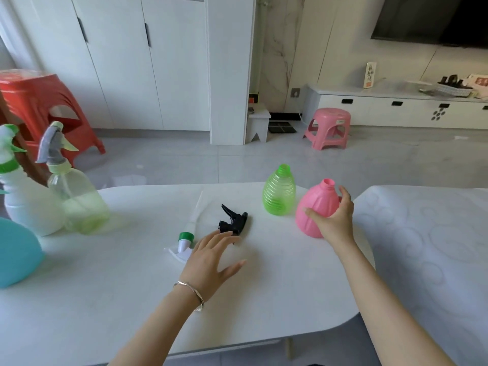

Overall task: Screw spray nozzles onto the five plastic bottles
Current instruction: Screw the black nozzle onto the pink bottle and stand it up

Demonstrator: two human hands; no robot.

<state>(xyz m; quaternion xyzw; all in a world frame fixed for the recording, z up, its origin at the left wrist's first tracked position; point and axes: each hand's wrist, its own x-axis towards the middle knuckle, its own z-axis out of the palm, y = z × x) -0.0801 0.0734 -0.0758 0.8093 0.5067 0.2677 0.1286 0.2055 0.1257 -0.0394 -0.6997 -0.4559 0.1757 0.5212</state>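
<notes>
My right hand [334,219] grips the pink bottle [314,207], which stands on the white table [132,281] with a bare neck. Beside it stands a green ribbed bottle [279,192], also without a nozzle. My left hand [211,260] hovers with spread, straight fingers just short of a black spray nozzle [233,221] lying on the table. A white and green nozzle [184,240] with a long tube lies to its left. At the far left stand a white bottle [29,207] and a pale green bottle [79,199], both with nozzles on, and part of a teal bottle [15,254].
A second white table top [435,247] adjoins on the right. On the floor beyond stand a red stool [34,107] and a pink stool [328,128]. White cabinets [132,62] line the back wall.
</notes>
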